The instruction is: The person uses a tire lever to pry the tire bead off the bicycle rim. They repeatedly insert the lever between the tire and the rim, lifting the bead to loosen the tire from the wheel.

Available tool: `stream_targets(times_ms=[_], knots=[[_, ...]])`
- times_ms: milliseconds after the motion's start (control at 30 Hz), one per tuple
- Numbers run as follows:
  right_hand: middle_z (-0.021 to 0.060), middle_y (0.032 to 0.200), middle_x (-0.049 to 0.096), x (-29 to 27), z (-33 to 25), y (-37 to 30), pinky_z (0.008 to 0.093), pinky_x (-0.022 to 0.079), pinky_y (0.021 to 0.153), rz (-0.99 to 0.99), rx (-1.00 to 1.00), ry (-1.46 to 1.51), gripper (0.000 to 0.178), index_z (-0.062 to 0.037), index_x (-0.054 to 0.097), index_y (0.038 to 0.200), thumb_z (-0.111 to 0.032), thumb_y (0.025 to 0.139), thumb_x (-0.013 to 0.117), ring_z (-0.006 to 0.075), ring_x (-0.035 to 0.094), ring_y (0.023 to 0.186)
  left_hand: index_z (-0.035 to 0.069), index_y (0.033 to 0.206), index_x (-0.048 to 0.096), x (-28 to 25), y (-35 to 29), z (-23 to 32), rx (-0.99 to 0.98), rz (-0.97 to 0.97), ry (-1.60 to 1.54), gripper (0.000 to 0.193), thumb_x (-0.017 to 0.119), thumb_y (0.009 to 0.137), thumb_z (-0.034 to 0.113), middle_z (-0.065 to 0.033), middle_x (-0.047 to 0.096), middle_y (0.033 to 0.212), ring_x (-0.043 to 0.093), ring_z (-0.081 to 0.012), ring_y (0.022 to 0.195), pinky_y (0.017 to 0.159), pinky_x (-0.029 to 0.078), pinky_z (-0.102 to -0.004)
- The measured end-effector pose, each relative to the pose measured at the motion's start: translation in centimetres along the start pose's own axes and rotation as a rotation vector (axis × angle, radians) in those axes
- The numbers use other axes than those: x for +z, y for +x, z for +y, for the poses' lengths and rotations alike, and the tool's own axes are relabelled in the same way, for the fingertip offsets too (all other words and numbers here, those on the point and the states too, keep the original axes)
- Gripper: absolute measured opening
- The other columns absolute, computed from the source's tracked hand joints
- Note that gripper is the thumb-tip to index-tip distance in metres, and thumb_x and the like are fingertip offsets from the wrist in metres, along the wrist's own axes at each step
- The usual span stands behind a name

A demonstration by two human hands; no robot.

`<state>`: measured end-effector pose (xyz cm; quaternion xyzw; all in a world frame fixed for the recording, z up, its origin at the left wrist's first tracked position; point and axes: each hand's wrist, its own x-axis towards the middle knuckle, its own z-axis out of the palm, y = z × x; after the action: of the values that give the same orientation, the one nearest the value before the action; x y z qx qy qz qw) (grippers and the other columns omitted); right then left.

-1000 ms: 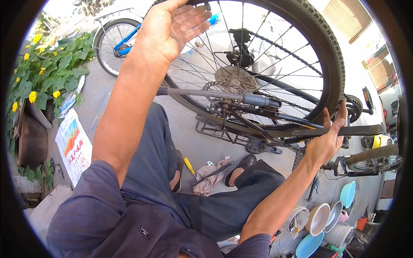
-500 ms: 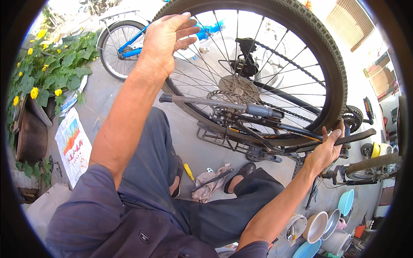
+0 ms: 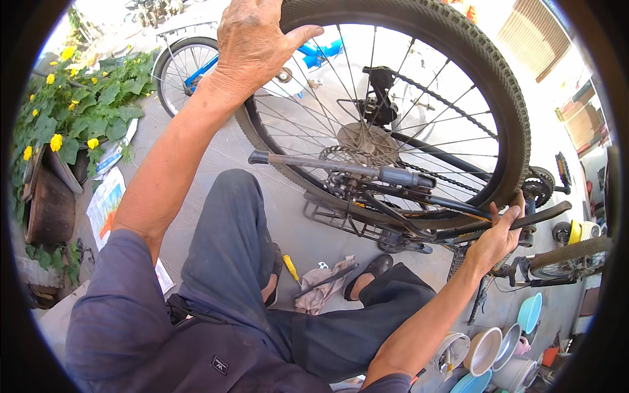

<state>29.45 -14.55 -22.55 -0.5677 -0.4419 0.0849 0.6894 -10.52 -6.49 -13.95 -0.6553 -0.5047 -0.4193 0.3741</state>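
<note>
A bicycle wheel (image 3: 515,98) with a black knobby tyre fills the upper middle, its spokes, sprockets and chain showing. My left hand (image 3: 252,39) lies over the tyre's upper left, thumb stretched out toward the spokes; its fingertips run out at the top edge. At the wheel's lower right, my right hand (image 3: 496,239) is closed around the tyre beside the black frame tubes, with fingers on both sides of it. A grey bar (image 3: 321,163) with a dark end cap crosses in front of the hub. The rear derailleur (image 3: 380,95) stands above the hub.
Between my shoes lie a yellow-handled tool (image 3: 290,266) and a grey rag (image 3: 324,288) with a dark bar across it. Basins (image 3: 483,350) and buckets stand at lower right. A blue bicycle (image 3: 196,72) is behind, and a flowering plant (image 3: 92,98) grows at left.
My left hand has moved up from in front of the wheel's upper left onto the tyre, with its fingers leaving the picture. My right hand keeps its place.
</note>
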Motion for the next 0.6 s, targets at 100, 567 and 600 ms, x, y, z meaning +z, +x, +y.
stream_targets(times_ms=[100, 567, 600], knots=[[0.0132, 0.135, 0.057, 0.3, -0.1, -0.4, 0.0323, 0.057, 0.091, -0.003, -0.018, -0.026, 0.044, -0.0034, 0.058, 0.137, -0.033, 0.109, 0.043, 0.0205, 0.057, 0.120, 0.000, 0.121, 0.054, 0.2, 0.9, -0.7, 0.026, -0.121, -0.091, 0.064, 0.086, 0.071, 0.024, -0.0203, 0.056, 0.106, 0.060, -0.0400, 0.099, 0.083, 0.052, -0.0459], [0.0116, 0.132, 0.058, 0.5, -0.3, -0.3, 0.0294, 0.054, 0.091, 0.017, -0.015, -0.056, 0.044, -0.0083, 0.057, 0.141, -0.036, 0.109, 0.044, 0.0184, 0.062, 0.102, -0.002, 0.098, 0.059, -1.2, 4.8, -4.3, 0.303, -0.520, 0.130, 0.044, 0.081, 0.078, 0.031, -0.0215, 0.061, 0.096, 0.062, -0.0399, 0.094, 0.082, 0.051, -0.0466], [0.0117, 0.132, 0.058, 0.5, -0.3, -0.3, 0.0295, 0.054, 0.091, 0.017, -0.011, -0.053, 0.044, -0.0081, 0.057, 0.141, -0.035, 0.109, 0.044, 0.0182, 0.062, 0.103, -0.002, 0.098, 0.059, -1.4, 4.9, -4.0, 0.289, -0.543, 0.076, 0.044, 0.080, 0.078, 0.030, -0.0218, 0.061, 0.096, 0.062, -0.0400, 0.094, 0.082, 0.051, -0.0465]])
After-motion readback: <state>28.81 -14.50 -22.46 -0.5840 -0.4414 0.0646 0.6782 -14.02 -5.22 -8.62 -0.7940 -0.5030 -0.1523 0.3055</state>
